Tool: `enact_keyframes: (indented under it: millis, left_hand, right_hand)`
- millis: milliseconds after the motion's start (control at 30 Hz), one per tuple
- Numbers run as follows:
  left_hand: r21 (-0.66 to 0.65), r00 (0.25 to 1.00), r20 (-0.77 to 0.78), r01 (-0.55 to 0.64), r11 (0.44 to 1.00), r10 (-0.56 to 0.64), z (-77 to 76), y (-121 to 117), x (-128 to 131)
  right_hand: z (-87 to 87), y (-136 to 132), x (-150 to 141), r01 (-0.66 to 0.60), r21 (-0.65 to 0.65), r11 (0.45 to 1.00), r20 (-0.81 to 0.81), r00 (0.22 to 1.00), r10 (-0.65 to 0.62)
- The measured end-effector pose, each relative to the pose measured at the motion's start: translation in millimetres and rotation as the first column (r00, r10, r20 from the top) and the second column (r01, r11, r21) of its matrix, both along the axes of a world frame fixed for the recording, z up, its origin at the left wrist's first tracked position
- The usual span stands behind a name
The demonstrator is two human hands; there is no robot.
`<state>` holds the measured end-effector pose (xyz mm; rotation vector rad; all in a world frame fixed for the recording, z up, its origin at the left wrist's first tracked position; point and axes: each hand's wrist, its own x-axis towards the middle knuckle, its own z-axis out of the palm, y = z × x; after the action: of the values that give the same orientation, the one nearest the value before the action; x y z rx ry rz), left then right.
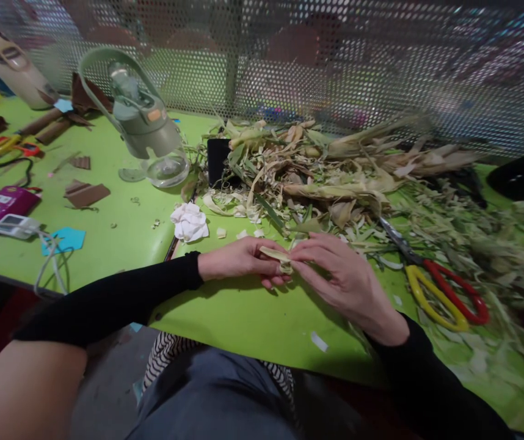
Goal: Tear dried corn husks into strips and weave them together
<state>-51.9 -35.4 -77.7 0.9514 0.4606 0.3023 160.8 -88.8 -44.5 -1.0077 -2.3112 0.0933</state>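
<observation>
My left hand (243,260) pinches a pale strip of corn husk (273,253) that is folded or rolled into a small piece at one end. The fingertips of my right hand (335,275) close on the same piece from the other side, just above the green table (239,311). Beyond my hands lies a heap of dried corn husks (308,165), with scraps and shreds around it. Scissors with one red and one yellow handle (440,293) rest to the right of my right hand, blades pointing towards the heap.
A green water bottle (145,128) stands back left; a dark phone-like object (218,162) leans by the husks. Crumpled white tissue (189,222) lies near my left hand. A purple device (3,205) with cables sits far left. A perforated metal screen (189,67) borders the table's back.
</observation>
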Motion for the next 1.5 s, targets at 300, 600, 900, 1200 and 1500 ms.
enact_keyframes:
  millis: [300,600,900,1200,1500]
  left_hand:
    - [-0.047,0.999,-0.024,-0.033,0.998,0.032,1.5,2.9,-0.2]
    - [-0.057,0.998,-0.040,-0.050,0.997,0.048,0.9,-1.1,2.8]
    - [-0.061,0.998,-0.038,-0.048,0.997,0.046,2.5,-1.8,3.5]
    - [-0.083,0.987,0.082,-0.130,0.988,0.137,0.3,-5.4,3.9]
    - [-0.048,0.990,0.094,-0.105,0.993,0.109,2.7,-6.3,5.3]
  right_hand:
    - [9.5,-2.6,5.8,0.002,-0.091,0.996,0.037,0.999,0.001]
    - [0.3,-4.2,-0.3,0.040,-0.037,0.999,0.062,0.997,-0.038]
    - [5.5,-3.6,2.9,-0.031,-0.056,0.998,0.155,0.987,0.040]
    - [3.6,-3.9,2.6,0.143,-0.031,0.989,-0.013,0.990,-0.143]
    - [3.8,-4.6,1.1,0.105,-0.074,0.992,-0.085,0.990,-0.111]
